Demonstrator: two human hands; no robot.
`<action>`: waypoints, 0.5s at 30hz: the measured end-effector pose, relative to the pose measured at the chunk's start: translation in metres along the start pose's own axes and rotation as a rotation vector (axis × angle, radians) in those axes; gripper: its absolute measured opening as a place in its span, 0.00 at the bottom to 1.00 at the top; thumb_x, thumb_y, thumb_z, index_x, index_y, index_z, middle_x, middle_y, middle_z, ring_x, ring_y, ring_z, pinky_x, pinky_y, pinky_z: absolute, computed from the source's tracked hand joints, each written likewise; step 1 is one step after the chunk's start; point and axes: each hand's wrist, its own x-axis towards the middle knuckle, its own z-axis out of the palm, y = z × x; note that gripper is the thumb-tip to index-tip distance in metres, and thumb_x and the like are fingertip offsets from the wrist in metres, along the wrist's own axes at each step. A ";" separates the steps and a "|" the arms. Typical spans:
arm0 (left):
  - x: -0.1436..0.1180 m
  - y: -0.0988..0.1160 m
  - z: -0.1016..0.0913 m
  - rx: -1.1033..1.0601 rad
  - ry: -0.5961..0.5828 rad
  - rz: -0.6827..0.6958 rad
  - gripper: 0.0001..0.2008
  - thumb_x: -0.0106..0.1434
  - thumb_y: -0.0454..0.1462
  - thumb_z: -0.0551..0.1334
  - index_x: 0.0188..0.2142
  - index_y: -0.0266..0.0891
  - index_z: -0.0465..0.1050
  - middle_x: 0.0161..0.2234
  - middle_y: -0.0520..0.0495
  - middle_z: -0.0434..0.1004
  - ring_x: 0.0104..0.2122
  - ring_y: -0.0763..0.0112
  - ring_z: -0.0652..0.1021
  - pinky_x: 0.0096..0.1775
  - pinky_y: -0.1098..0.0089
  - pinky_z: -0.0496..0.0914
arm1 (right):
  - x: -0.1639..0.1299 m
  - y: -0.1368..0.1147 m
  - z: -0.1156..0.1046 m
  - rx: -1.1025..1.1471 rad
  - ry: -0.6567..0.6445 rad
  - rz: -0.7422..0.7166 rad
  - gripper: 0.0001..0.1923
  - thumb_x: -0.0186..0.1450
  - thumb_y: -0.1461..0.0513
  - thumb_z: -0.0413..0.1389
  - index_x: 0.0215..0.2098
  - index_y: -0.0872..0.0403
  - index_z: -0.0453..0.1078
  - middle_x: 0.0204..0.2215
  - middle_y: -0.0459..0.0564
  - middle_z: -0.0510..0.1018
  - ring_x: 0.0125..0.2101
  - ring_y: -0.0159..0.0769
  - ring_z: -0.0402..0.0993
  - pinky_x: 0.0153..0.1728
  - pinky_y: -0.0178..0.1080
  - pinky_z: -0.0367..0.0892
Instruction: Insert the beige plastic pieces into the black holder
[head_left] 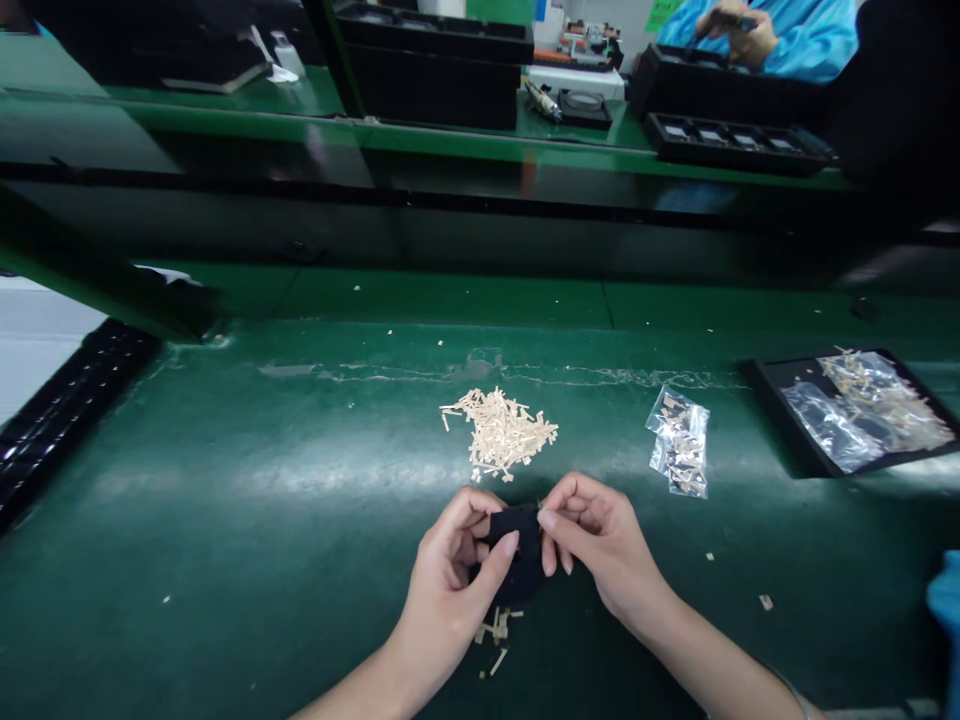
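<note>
My left hand (454, 570) grips a small black piece (517, 525), thumb on its face and fingers behind it. What kind of piece it is I cannot make out. At its upper right edge, my right hand (592, 535) has thumb and forefinger pinched together; anything between those tips is too small to name. Just beyond the hands lies a heap of small, pale beige strips (506, 430). A few more loose strips (499, 630) are scattered on the green table (262, 560) below the black piece.
Clear plastic bags (681, 445) with small pieces lie to the right. Farther right, a black tray (817, 445) holds more bags and strips. A green post (97, 260) stands at left. Across the bench, a person in blue sleeves (814, 45) works behind black trays (739, 140).
</note>
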 end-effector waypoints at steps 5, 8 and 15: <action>0.001 0.002 0.000 -0.003 -0.015 -0.008 0.05 0.60 0.36 0.58 0.30 0.39 0.63 0.26 0.52 0.65 0.25 0.75 0.66 0.26 0.77 0.62 | 0.000 -0.001 0.000 -0.006 0.007 0.003 0.10 0.59 0.59 0.58 0.25 0.56 0.64 0.14 0.40 0.68 0.14 0.24 0.65 0.15 0.27 0.54; 0.001 0.003 0.000 0.004 -0.016 -0.013 0.05 0.60 0.36 0.59 0.30 0.39 0.63 0.25 0.52 0.65 0.24 0.75 0.66 0.26 0.76 0.61 | 0.000 -0.001 0.000 -0.003 0.014 0.000 0.10 0.59 0.60 0.58 0.25 0.56 0.64 0.14 0.40 0.68 0.14 0.24 0.66 0.15 0.27 0.54; 0.001 0.000 -0.001 -0.037 -0.033 -0.033 0.06 0.61 0.37 0.59 0.31 0.38 0.62 0.26 0.53 0.64 0.25 0.76 0.65 0.28 0.76 0.61 | 0.001 -0.001 -0.002 0.010 0.006 -0.004 0.10 0.59 0.59 0.58 0.25 0.56 0.64 0.15 0.40 0.68 0.14 0.24 0.66 0.14 0.26 0.55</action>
